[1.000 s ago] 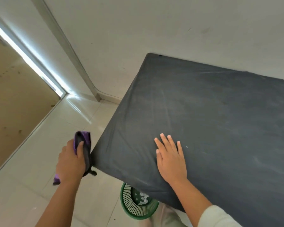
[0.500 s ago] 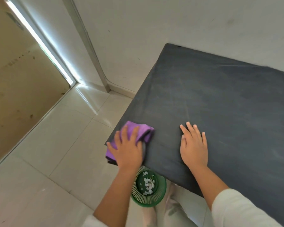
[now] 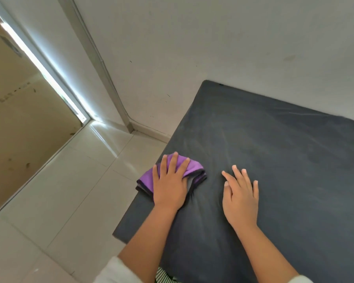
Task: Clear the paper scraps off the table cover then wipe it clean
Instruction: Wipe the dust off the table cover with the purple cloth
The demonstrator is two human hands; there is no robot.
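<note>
**Left hand flat on purple cloth at the cover's left edge; right hand flat on bare cover**

Markings: no readable writing, brand or label on the cloth, the cover or the walls. Faint dark marks on the tan panel (image 3: 18,123) at the left of the frame cannot be read.

Task items: the dark grey table cover (image 3: 284,160) fills the right and lower centre of the frame, its long left edge running from lower centre up to a far corner at upper centre. A folded purple cloth (image 3: 192,167) with a dark border lies on the cover at that left edge, centre of the frame, its long axis running lower left to upper right; its lower-left end sits at the edge.

Hands: the left hand (image 3: 170,185) presses palm-down on the cloth, fingers extended and slightly spread, pointing to the top of the frame. The right hand (image 3: 240,199) lies palm-down on bare cover just right of the cloth, apart from it, fingers extended and slightly spread, holding nothing.

Surface and room: the cover shows pale streaks and shallow creases. White tiled floor (image 3: 59,190) at lower left; white wall (image 3: 213,37) behind the table.
</note>
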